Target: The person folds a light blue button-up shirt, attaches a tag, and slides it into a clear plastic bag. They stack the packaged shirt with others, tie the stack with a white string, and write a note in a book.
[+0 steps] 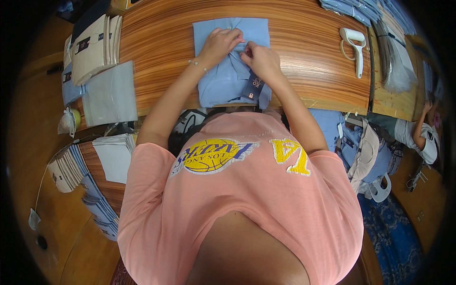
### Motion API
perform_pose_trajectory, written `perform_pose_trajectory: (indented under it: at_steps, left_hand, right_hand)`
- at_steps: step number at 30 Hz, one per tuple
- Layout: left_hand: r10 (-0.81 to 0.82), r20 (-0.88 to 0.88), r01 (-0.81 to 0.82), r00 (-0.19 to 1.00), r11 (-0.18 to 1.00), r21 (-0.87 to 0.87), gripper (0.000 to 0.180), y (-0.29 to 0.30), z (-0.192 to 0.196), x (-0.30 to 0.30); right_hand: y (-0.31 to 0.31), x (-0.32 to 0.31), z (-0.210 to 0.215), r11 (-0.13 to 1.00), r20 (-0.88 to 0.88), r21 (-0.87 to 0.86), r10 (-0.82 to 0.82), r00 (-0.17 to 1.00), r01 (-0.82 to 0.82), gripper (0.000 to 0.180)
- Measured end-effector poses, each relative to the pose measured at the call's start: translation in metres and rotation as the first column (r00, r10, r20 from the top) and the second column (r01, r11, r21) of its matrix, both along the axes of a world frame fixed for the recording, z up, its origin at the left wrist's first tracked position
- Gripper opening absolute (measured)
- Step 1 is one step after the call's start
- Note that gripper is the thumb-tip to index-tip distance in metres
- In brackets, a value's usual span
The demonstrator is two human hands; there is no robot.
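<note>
A light blue garment (216, 90) lies folded on the wood-grain table in front of me, its cloth creased and bunched near its middle. Over its upper half, my left hand (221, 46) bends its fingers into a pinch on the cloth. Close by on the right, my right hand (262, 59) is also closed, thumb and forefinger pinching at the bunched cloth; the exact spot between the fingertips is too small to make out. Below my right hand a dark navy hang tag (253, 85) rests on the garment.
A white lint roller (354, 45) lies at the right of the table (161, 42). Folded beige garments (90, 50) and a clear plastic bag (111, 95) are at the left. Bagged blue garments (349, 9) sit at the far right. Another person's arm (420, 126) shows at the right edge.
</note>
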State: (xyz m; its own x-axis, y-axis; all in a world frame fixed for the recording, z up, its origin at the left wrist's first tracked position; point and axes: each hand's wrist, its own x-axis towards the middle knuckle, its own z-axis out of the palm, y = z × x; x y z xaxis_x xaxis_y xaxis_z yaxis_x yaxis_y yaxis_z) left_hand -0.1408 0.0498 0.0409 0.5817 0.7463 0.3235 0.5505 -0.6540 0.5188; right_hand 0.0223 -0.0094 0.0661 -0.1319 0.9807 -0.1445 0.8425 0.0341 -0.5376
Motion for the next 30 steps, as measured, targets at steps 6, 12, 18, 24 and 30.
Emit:
perform_pose_trajectory:
  at_steps: [6,12,18,24,30]
  left_hand:
    - [-0.347,0.254,0.384,0.903,0.916,-0.114,0.014,-0.043,0.05,0.035]
    - [-0.529,0.255,0.492,0.809,0.372,-0.787,0.035,-0.08,0.075,0.03]
    - [-0.003,-0.351,-0.199,0.937,0.818,-0.539,0.018,-0.067,0.05,-0.045]
    - [0.149,-0.287,-0.279,0.946,0.826,-0.489,0.018,-0.111,0.023,-0.067]
    - [0.195,-0.223,-0.27,0.955,0.886,-0.377,0.018,-0.124,0.011,-0.069]
  right_hand:
    - [-0.001,0.095,-0.019,0.922,0.028,0.085,-0.382,0.924,0.379,0.043]
    - [-0.014,0.16,-0.033,0.784,0.396,0.544,-0.554,0.732,0.299,0.042]
    - [-0.03,0.082,-0.008,0.983,-0.267,-0.145,-0.149,0.952,0.113,0.026]
    - [-0.026,0.074,-0.03,0.953,-0.448,-0.293,-0.069,0.891,-0.073,0.019]
    - [0.026,0.05,-0.011,0.973,-0.651,-0.183,-0.014,0.759,-0.14,0.016]
